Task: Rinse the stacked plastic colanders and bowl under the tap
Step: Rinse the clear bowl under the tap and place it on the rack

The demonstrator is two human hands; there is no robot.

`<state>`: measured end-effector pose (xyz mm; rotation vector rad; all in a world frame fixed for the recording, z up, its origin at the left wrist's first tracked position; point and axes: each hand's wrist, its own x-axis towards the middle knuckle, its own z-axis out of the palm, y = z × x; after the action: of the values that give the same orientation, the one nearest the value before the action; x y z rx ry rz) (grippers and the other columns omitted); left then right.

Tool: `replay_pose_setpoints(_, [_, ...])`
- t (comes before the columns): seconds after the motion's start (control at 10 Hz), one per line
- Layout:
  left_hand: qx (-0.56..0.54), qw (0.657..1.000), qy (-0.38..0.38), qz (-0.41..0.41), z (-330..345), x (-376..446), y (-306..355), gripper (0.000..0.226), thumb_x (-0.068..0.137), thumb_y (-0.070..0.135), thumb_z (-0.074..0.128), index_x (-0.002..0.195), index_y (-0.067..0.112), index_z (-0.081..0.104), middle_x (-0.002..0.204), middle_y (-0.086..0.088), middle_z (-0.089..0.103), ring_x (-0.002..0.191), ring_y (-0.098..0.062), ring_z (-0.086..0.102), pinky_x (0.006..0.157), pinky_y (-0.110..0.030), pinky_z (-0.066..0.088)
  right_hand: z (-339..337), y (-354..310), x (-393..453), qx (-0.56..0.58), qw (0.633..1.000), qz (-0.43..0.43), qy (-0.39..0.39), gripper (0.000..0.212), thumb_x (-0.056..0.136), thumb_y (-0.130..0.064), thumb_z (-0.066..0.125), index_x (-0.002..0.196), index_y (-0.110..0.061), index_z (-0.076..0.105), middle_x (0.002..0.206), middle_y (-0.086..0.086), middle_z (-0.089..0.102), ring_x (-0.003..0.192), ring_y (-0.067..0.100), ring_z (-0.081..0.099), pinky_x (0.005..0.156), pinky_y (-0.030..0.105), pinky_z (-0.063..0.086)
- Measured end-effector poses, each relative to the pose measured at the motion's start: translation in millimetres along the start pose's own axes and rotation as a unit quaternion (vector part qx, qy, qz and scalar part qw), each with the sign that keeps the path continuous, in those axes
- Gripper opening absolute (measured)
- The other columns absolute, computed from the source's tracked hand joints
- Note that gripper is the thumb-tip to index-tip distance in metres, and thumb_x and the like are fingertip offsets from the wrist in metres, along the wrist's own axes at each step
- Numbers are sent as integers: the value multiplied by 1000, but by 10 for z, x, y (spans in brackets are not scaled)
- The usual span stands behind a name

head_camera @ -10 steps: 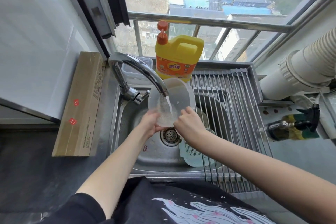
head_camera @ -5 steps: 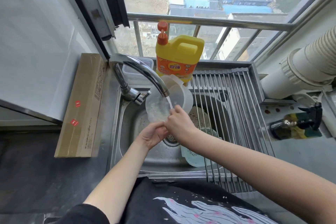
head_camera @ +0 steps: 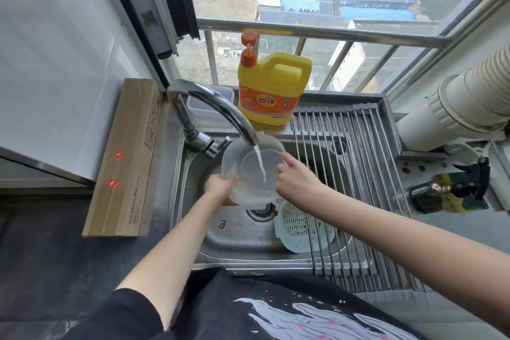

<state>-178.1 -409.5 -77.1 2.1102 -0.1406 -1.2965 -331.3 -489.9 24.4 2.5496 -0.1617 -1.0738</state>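
Observation:
A clear plastic bowl (head_camera: 245,174) is held over the steel sink (head_camera: 234,240), its mouth facing up toward me. Water streams from the chrome tap (head_camera: 218,110) into its middle. My left hand (head_camera: 219,188) grips the bowl's near left rim. On the right rim rests my right hand (head_camera: 296,179), its fingers pinching the edge. A pale green colander (head_camera: 300,226) lies in the sink to the right of the drain (head_camera: 260,212), partly under the rack.
A roll-up steel drying rack (head_camera: 353,174) covers the sink's right half. A yellow detergent jug (head_camera: 271,88) stands behind the tap. A long cardboard box (head_camera: 124,157) lies left of the sink. A dark spray bottle (head_camera: 447,190) lies at the right, below a white duct (head_camera: 452,107).
The bowl has been turned from tilted on its side to mouth-up under the stream. My left hand moved up onto its left rim and my right hand shifted to the right rim.

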Motion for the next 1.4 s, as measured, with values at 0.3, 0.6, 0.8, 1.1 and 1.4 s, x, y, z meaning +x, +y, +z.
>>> replay_pose_setpoints(0.3, [-220, 946, -229, -66, 337, -471, -146, 16, 93, 1, 47, 83, 8, 59, 59, -2, 61, 45, -9, 60, 47, -22, 54, -228, -408, 269, 100, 993, 50, -36, 30, 100, -26, 43, 124, -15, 58, 125, 1, 63, 121, 22, 54, 104, 44, 30])
replay_pose_setpoints(0.6, [-352, 902, -225, -106, -16, -161, -129, 41, 89, 22, 43, 125, 4, 50, 108, -18, 66, 85, -31, 67, 59, -37, 60, -145, -140, 86, 47, 991, -52, 118, 18, 90, -13, 54, 101, -15, 69, 102, -2, 67, 100, 21, 54, 77, 30, 34])
replay_pose_setpoints(0.8, [-133, 990, -43, -9, 77, -94, -78, 29, 88, 10, 64, 115, 1, 56, 101, -17, 64, 67, -23, 62, 43, -28, 56, -15, -72, 8, 42, 996, -35, 72, 20, 89, -11, 57, 106, -13, 68, 112, 0, 64, 107, 23, 53, 89, 34, 37])
replay_pose_setpoints(1.1, [-198, 959, -149, -138, 148, -284, -198, 9, 88, -8, 53, 96, -3, 51, 85, -24, 60, 45, -26, 67, 43, -25, 56, -136, -395, 372, 112, 988, 50, -96, 32, 96, -19, 48, 126, -10, 55, 128, 7, 59, 115, 29, 57, 85, 40, 47])
replay_pose_setpoints(1.4, [-201, 958, -146, -145, -139, -137, -208, 12, 95, 1, 44, 102, 9, 50, 76, -11, 63, 52, -22, 65, 35, -28, 51, -109, -250, 214, 23, 991, -36, 129, 13, 87, -17, 61, 91, -19, 72, 89, -3, 72, 93, 20, 61, 90, 34, 38])
